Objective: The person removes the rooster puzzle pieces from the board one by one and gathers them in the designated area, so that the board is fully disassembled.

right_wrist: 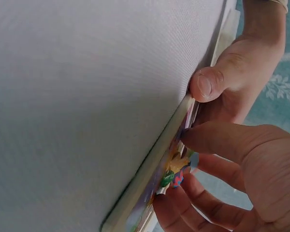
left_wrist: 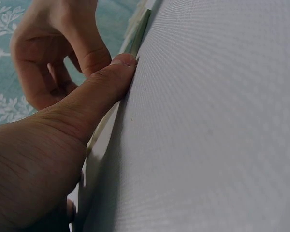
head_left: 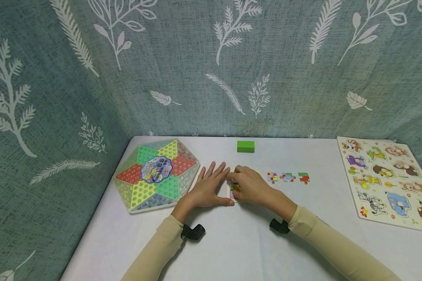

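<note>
A small wooden jigsaw board (head_left: 228, 192) with a pale rim and a colourful picture lies on the table between my hands, largely covered by them. My left hand (head_left: 208, 190) lies with its fingers straight and spread along the board's left side, its thumb touching the near edge. Over the board, my right hand (head_left: 251, 185) pinches a colourful jigsaw piece (right_wrist: 177, 170) between thumb and fingers. In the right wrist view that piece stands tilted at the board's surface. Several fingers of the right hand are curled behind it.
Right of my right hand, three loose jigsaw pieces (head_left: 287, 177) lie in a row. A green block (head_left: 245, 146) is at the back. A hexagonal Chinese checkers board (head_left: 156, 175) sits at left, and a large animal puzzle board (head_left: 387, 181) at far right. A patterned cloth (head_left: 197, 58) hangs behind.
</note>
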